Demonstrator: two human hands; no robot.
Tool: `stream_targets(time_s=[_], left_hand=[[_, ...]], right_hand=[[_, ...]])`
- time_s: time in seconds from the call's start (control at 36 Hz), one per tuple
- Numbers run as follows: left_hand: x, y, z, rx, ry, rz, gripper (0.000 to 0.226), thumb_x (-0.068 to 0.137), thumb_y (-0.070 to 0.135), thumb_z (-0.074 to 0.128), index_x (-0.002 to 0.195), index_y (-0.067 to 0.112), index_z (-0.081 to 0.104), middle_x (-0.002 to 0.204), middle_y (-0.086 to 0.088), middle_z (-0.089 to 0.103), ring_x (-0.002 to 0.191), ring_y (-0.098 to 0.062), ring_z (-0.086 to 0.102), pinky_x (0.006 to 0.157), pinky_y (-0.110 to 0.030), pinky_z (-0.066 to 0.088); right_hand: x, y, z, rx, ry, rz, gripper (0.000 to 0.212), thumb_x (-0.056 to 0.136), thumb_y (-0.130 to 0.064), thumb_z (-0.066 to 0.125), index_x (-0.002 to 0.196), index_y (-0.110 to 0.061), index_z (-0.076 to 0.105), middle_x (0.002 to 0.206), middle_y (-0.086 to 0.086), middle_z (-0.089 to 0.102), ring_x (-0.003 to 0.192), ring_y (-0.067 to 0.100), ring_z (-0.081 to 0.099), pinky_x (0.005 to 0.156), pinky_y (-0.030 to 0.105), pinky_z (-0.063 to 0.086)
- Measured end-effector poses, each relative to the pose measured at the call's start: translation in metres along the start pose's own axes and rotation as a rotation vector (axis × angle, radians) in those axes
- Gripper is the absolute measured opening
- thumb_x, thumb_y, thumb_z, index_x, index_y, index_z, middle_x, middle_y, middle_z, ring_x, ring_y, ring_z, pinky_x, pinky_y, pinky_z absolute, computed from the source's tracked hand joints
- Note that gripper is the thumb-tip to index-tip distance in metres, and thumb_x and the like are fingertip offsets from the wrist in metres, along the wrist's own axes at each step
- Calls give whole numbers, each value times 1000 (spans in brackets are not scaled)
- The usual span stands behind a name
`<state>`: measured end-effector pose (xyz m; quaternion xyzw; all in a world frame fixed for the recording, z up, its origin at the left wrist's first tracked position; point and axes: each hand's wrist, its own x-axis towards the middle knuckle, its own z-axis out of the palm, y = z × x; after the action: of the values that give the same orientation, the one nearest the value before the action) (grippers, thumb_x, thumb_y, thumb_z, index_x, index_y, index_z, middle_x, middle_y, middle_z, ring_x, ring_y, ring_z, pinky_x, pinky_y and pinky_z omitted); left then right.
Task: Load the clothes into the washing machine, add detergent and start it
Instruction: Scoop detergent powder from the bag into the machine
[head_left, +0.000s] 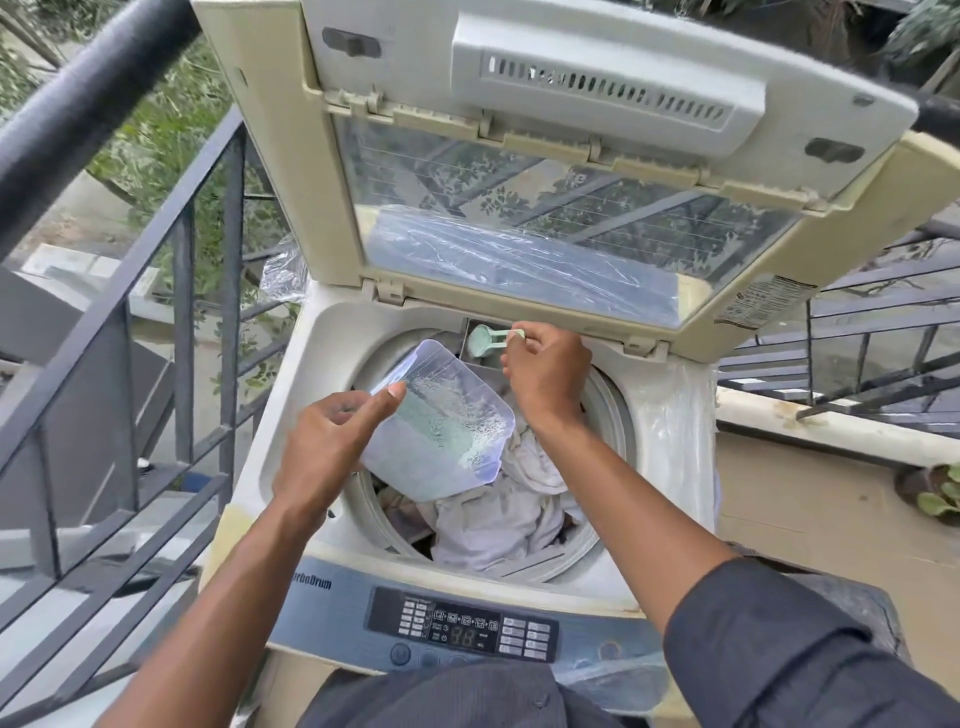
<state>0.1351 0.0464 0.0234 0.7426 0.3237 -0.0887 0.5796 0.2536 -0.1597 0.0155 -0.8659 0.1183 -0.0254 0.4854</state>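
control panel (462, 626) near, unpressed | left hand (327, 441) grips detergent tub (441, 421) | right hand (545, 371) pinches scoop (485, 340) tipped into far dispenser | step: adding detergent | next: withdraw scoop, shut lid (519, 182), start

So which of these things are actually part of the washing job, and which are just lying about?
Part of the job:
- washing machine, lid up
- clothes in the drum
- detergent tub, held by left hand
- scoop, pinched by right hand over the dispenser
- control panel

Just there:
- railing
- potted plant
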Motion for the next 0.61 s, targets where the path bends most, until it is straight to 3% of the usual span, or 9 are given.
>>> stream_targets(time_s=[0.14,0.25,0.33,0.47,0.61], left_hand=[[2,-2,0,-12,-9,-12,82,55,98,72,104,32,81,98,3,82,96,-24,78,93,-61,61],[2,-2,1,-14,-2,-15,81,55,97,74,104,33,81,98,3,82,95,-21,79,90,-58,63],[2,-3,2,-20,9,-15,82,53,96,75,104,32,81,100,3,82,96,-20,78,88,-56,64],[4,-4,2,-23,-23,-17,84,56,95,75,108,30,81,103,0,82,98,-22,78,87,-56,65],[8,-7,1,-24,-24,-17,85,56,95,76,109,29,81,104,-2,82,99,-24,78,85,-56,66]], right_hand=[[-4,0,-1,-117,44,-153,16,94,-12,67,90,-7,81,69,4,77,61,20,72,62,38,60],[-5,3,-1,-85,66,-135,16,93,-10,69,102,-6,82,83,8,81,72,21,77,71,39,64],[-6,4,-3,-88,77,-153,14,94,-9,69,96,-3,81,72,10,78,66,28,75,64,42,63],[-9,6,-6,-152,82,-229,14,94,-10,67,91,-8,81,59,6,70,50,22,63,54,40,56],[-9,13,-8,-172,84,-255,18,94,-11,67,79,-6,76,59,9,68,53,31,63,51,41,53]])
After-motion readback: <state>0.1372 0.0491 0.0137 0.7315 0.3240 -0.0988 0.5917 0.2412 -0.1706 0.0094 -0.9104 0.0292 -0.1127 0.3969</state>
